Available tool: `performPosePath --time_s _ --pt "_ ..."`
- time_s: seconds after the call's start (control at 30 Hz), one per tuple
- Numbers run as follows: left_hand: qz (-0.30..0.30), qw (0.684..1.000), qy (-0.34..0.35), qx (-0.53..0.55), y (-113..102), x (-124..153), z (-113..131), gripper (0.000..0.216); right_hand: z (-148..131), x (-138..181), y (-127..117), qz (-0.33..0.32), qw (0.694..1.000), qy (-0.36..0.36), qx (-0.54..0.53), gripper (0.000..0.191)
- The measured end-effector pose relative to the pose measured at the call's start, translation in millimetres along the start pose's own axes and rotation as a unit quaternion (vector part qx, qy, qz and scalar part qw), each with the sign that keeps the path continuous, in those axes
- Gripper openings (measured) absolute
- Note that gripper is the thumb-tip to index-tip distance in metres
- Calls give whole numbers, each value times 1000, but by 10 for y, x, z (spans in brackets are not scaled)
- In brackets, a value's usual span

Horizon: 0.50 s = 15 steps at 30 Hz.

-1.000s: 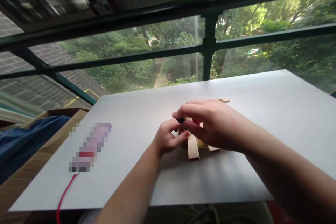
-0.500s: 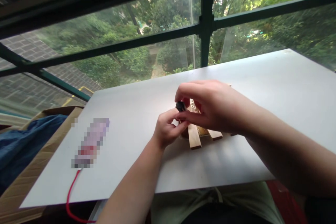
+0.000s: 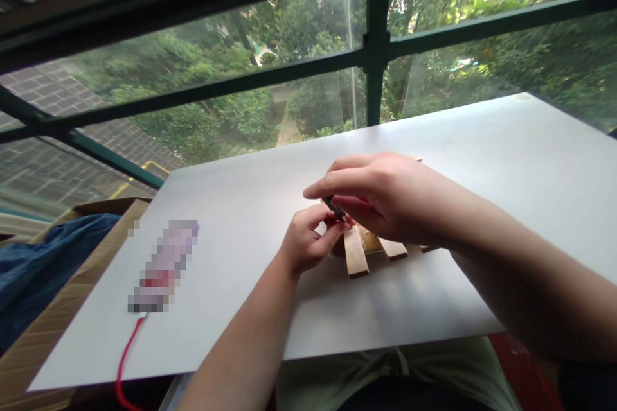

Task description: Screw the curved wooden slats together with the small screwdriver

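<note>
My right hand (image 3: 376, 196) arches over a small screwdriver (image 3: 334, 207) with a black handle, which slants down toward a light wooden slat (image 3: 355, 253). Thumb and fingers of that hand close round the handle; the forefinger reaches out past it. Beside the tool's lower end, my left hand (image 3: 308, 234) is pinched near the slat's upper part. What lies between its fingertips is too small to make out. A second wooden slat (image 3: 393, 248) lies to the right, and a shiny golden-brown piece (image 3: 370, 241) shows between the two. My right hand hides most of this wooden assembly.
The white table (image 3: 231, 282) stands against a green-framed window (image 3: 378, 45). At the left lies a blurred-out phone-shaped object (image 3: 166, 263) with a red cable (image 3: 120, 359) hanging over the edge. A cardboard box (image 3: 91, 270) holding blue cloth (image 3: 53, 250) is beside the table.
My right forefinger has stretched out to the left, and the black handle has tilted and shifted slightly lower. The left hand stays almost where it was.
</note>
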<state>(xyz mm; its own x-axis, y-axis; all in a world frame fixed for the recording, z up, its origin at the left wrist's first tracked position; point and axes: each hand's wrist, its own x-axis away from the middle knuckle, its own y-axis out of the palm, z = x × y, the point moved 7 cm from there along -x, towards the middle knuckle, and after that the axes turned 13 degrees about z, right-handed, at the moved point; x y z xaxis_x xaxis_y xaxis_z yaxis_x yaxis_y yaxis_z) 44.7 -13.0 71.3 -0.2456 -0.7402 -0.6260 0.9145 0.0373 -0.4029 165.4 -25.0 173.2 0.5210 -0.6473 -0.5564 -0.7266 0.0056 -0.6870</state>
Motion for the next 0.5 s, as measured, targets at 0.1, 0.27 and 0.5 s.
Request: performPosePath --time_s 0.1,0.27,0.5 --pt "-10 1000 5 -17 4 12 -18 9 6 1 -20 19 1000 -2 15 27" --pt "1 999 31 -41 -16 27 -30 10 12 -3 -12 22 999 2 24 17" --pt "24 997 27 -63 -30 28 -91 9 14 -13 -18 28 999 10 39 16"
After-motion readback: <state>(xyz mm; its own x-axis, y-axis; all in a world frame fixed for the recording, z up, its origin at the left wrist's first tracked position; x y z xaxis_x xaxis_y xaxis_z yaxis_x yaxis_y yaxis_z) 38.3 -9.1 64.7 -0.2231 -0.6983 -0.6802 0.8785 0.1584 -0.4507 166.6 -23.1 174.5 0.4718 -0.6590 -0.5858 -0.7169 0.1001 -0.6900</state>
